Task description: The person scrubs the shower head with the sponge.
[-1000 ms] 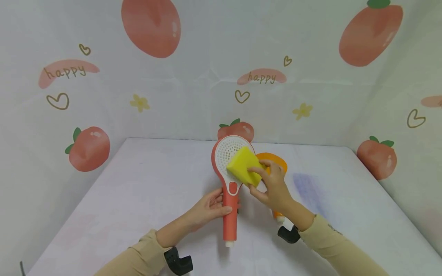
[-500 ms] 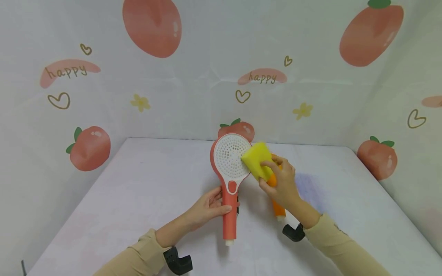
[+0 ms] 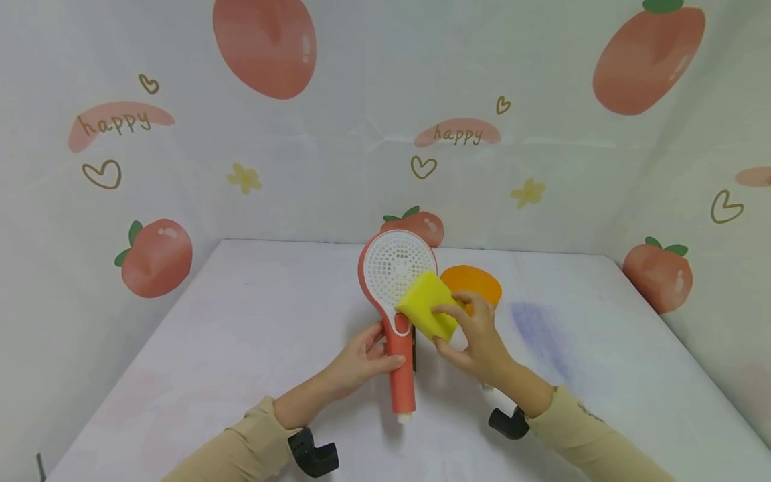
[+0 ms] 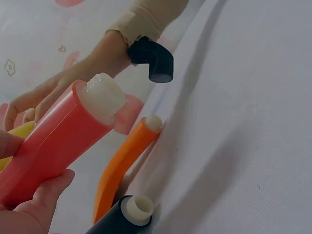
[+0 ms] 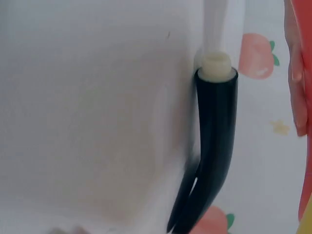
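Observation:
In the head view the left hand (image 3: 355, 365) grips the red handle of a shower head (image 3: 399, 268), held upright with its white perforated face toward the camera. The right hand (image 3: 478, 338) pinches a yellow sponge (image 3: 429, 306), which lies over the lower right of the white face, near the red button. The left wrist view shows the fingers (image 4: 48, 195) around the red handle (image 4: 58, 136), whose whitish threaded end points up and right. At the right edge of the right wrist view are part of the red shower head (image 5: 306, 29) and the yellow sponge (image 5: 306, 222).
An orange shower head (image 3: 472, 281) lies on the white table (image 3: 271, 301) behind the right hand. A black handle (image 5: 214, 126) with a whitish end lies on the table, mostly hidden behind the red one in the head view. A bluish smear (image 3: 542, 338) marks the cloth at right.
The right hand moved right with the sponge, off most of the white face, then back left and lower onto it. The red shower head has tilted slightly, its top leftward.

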The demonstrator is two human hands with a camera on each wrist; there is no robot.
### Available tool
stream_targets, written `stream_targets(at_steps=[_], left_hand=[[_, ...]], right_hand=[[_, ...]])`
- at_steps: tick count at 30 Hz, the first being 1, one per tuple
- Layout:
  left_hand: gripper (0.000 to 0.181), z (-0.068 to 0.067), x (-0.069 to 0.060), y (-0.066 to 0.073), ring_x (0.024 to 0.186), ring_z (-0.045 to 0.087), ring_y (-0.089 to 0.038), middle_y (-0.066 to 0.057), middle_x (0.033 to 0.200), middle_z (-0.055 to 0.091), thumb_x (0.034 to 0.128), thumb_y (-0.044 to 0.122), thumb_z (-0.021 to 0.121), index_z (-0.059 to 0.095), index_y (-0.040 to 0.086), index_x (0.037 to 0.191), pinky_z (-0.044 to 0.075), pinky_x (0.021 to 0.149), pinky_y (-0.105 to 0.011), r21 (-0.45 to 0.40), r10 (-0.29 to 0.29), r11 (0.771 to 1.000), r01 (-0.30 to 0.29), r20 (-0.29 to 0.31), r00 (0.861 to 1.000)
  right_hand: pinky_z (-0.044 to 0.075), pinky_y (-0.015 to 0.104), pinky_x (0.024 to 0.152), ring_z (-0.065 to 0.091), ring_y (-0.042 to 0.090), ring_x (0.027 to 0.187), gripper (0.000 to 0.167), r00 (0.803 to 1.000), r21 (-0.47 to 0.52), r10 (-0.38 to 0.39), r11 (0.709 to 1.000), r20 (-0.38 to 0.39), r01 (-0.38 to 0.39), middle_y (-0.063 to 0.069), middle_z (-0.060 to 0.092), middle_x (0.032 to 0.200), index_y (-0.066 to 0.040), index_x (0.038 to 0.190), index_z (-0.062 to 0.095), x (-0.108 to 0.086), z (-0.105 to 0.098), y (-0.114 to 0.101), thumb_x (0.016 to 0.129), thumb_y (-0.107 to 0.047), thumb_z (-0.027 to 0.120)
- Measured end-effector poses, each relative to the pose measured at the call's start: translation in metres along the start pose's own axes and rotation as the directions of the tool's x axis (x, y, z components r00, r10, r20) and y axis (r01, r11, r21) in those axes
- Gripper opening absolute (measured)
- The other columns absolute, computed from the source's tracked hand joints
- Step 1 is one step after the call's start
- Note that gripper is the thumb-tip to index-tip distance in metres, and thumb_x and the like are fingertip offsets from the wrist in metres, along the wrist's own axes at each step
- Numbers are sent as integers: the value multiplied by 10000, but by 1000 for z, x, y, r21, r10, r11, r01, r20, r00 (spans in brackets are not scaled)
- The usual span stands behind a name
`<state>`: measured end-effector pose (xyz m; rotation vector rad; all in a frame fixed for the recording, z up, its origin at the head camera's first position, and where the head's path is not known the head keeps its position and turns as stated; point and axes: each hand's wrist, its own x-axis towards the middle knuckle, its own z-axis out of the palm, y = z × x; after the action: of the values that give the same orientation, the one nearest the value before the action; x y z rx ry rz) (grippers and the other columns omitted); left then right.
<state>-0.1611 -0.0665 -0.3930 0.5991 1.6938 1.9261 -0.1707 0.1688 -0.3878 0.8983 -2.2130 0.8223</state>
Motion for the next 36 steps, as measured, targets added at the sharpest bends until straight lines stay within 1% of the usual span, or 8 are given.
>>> stream_targets(at_steps=[6,12,20,23,29,32,34,36], left_hand=[[761,1,3,-1,1179,512,-204,-180,1443,313,868,135,652,182,43,1460,501,937,-240,14,35,999,-35,-9,999],[854,1,5,-4,1117,502,-198,-166,1508,236,845,108,677,109,41,1478,513,904,-225,41,79,996,-78,-22,997],[846,-5,3,-4,1057,551,-124,-185,1457,314,823,95,699,149,51,1464,511,898,-218,8,33,999,-33,17,999],[734,-9,5,-4,1101,525,-107,-204,1471,289,897,92,580,119,31,1465,490,942,-241,-40,17,999,-16,40,999],[487,-11,6,3,1081,519,-80,42,1260,432,943,155,229,186,51,1417,469,942,-285,-221,21,975,-5,70,997],[417,-9,6,8,1064,515,-100,71,1137,429,999,299,179,247,104,1361,491,914,-316,-258,11,966,-5,21,1000],[419,-8,8,10,1047,523,-119,48,1085,422,1018,395,208,303,106,1305,508,911,-348,-236,-24,972,10,-58,998],[426,-7,10,10,1008,538,-119,31,1030,445,1007,446,279,385,75,1188,521,908,-352,-190,-75,981,45,-154,985]], right_hand=[[312,492,843,438,277,1069,442,999,7,-34,999,15,34,176,485,1138,-184,1146,587,-2,4,-9,713,-156,674],[328,480,829,440,267,1083,282,991,-27,-129,991,24,129,186,491,1133,-214,1133,606,-7,6,-14,895,-330,510],[321,469,813,436,287,1076,298,980,-109,-196,974,13,197,208,503,1121,-234,1116,620,-7,7,-18,856,-270,480],[314,458,809,432,294,1063,297,977,-119,-215,970,3,214,213,506,1117,-230,1103,628,-5,6,-19,871,-277,448],[310,452,804,427,288,1065,298,975,-117,-224,968,-9,221,218,509,1120,-227,1093,635,-5,5,-18,870,-277,443],[310,454,805,433,292,1062,305,974,-106,-225,969,-14,222,220,513,1122,-225,1095,634,-5,5,-17,838,-251,471],[308,449,796,438,289,1049,313,972,-104,-233,967,-11,231,215,521,1117,-227,1094,635,-5,6,-17,821,-236,484],[304,438,792,435,275,1041,315,971,-105,-239,966,3,238,200,524,1117,-234,1099,634,-5,6,-16,821,-235,486]])
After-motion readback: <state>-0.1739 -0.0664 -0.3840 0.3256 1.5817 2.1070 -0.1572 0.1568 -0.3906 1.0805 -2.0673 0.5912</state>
